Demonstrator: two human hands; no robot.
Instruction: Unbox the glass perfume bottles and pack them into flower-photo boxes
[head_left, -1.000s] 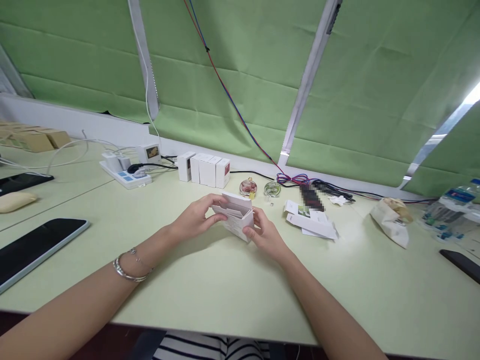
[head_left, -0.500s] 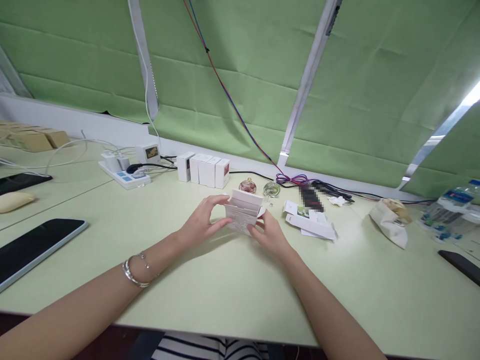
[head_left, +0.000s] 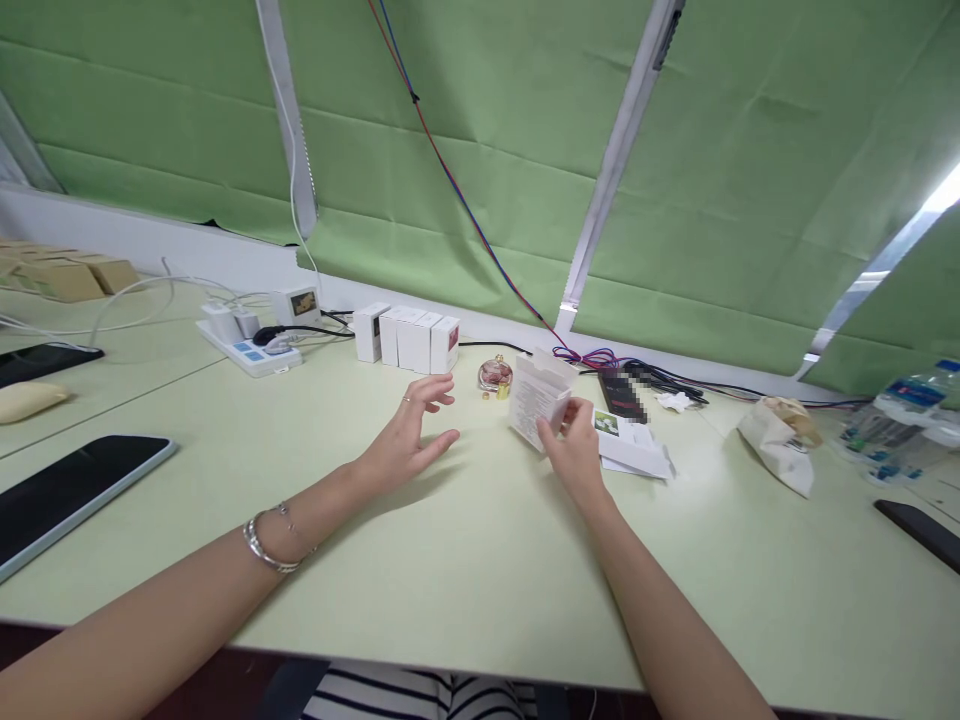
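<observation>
So the right hand [head_left: 576, 450] has its fingers pinched on a small white box [head_left: 536, 400], holding it tilted, up off the surface [head_left: 480, 560] and out toward the far edge. The top flap looks to be standing open, though I can't see inside, so no idea if anything's in it. The left hand [head_left: 409, 440] is empty, with its fingers spread apart, hovering just over the surface a little left of the box and touching nothing. As for what looks done: a row of white boxes [head_left: 409, 340] stands closed along the far edge, a pink round bottle [head_left: 495, 375] sits loose just beside the held box, and a flattened carton [head_left: 634, 450] lies right behind the right hand. So at least one bottle is out and unboxed. Room-wise, the whole near half of the surface is open between the arms. The left edge has a tablet [head_left: 67, 490] and a power strip [head_left: 247, 350], and the right edge has a paper bag [head_left: 784, 435], a water bottle [head_left: 911, 400] and a phone [head_left: 919, 525], all well apart from the hands.
</observation>
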